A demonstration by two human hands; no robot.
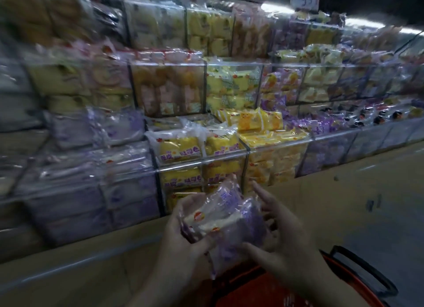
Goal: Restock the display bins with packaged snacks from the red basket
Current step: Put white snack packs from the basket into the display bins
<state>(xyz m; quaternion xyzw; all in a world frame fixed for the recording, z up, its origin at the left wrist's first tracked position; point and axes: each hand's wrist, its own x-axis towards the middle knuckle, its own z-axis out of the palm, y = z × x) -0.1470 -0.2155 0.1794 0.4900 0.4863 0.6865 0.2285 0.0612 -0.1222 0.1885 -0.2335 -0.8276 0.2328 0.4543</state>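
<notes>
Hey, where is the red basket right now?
Head view, bottom right: the red basket sits low, beneath the left hand and right hand holding the purple snack packs.

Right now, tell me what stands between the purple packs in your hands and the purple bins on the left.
Only the purple bin's clear front wall; the purple packs, held by left hand and right hand, would have to go over its rim. Nothing else visible blocks them.
</notes>
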